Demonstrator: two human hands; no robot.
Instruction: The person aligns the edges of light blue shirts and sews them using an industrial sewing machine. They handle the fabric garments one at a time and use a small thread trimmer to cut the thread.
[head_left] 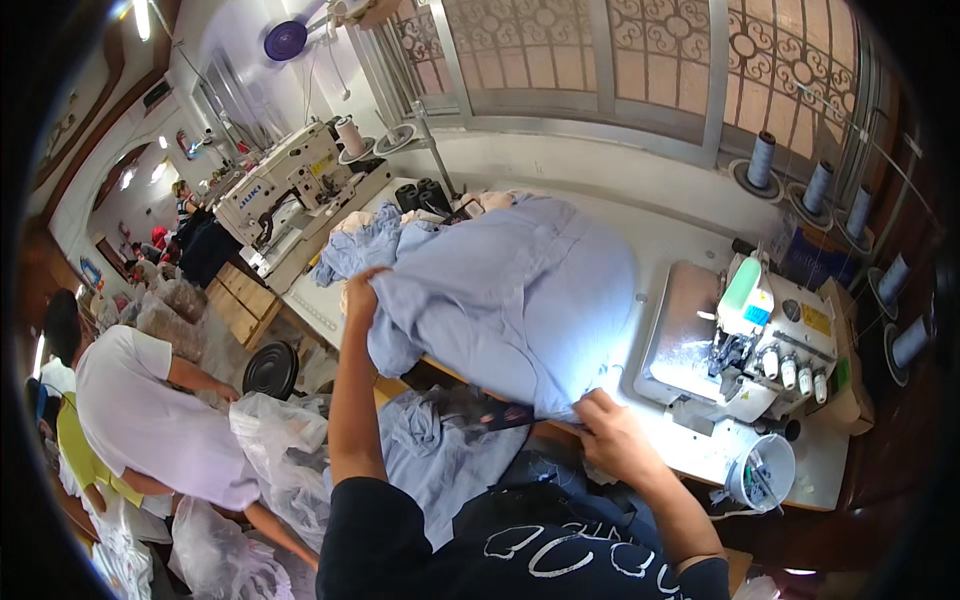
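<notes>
A large light-blue garment [500, 280] is spread over the white sewing table, its near edge hanging over the front. My left hand [362, 292] is closed on its left edge, lifting the cloth a little. At the near right corner, my right hand [612, 438] pinches the hem beside the brightly lit patch. More blue cloth [430, 440] lies bunched below the table edge near my lap. A dark object [505, 416] shows under the hem; I cannot make out its kind.
An overlock machine [765, 320] stands to the right, with blue thread cones [761, 165] behind it. A small bucket [760, 470] hangs at the front right. Another sewing machine [290, 195] is at the far left. A co-worker in a white shirt [150, 410] bends over plastic bags [285, 440].
</notes>
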